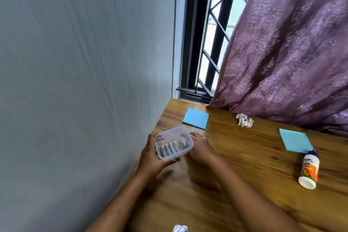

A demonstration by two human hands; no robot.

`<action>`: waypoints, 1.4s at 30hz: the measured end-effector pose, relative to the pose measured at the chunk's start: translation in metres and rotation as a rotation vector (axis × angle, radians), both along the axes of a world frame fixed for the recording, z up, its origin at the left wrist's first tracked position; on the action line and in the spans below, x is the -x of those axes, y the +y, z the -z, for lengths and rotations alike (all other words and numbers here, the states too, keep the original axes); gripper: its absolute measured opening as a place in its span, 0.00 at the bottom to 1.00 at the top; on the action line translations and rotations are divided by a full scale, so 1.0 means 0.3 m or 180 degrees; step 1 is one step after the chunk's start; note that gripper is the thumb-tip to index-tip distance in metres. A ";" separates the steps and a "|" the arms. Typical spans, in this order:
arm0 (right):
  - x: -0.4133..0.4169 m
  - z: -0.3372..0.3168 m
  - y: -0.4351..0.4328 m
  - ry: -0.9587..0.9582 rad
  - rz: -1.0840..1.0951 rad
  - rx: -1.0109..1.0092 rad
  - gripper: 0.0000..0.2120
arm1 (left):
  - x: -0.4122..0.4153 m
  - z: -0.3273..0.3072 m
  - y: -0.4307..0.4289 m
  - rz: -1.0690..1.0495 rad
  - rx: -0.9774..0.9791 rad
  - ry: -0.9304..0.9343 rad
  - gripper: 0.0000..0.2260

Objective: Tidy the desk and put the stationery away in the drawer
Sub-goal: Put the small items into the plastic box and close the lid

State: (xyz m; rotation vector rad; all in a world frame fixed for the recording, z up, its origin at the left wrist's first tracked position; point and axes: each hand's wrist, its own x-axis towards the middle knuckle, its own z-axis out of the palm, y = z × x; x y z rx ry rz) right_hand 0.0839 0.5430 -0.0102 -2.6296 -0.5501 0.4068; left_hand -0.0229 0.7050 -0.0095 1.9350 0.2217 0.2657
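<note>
Two-handed grip on clear rectangular plastic box (173, 142) — left hand (150, 158), right hand (200, 149) curled round it. At brown wooden desk (244, 156) edge.

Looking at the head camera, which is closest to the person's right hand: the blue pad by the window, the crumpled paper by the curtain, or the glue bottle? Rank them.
From the right hand:
1. Blue pad, just beyond the hand, by the window.
2. Crumpled paper, farther right, at the curtain.
3. Glue bottle, lying far right.

left hand (150, 158): fingers curled, gripping | right hand (202, 149): fingers curled, gripping
</note>
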 end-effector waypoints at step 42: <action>0.133 -0.218 0.152 -0.1350 -0.0316 0.1205 0.11 | -0.012 0.036 0.002 0.0034 -0.0795 -0.0312 0.35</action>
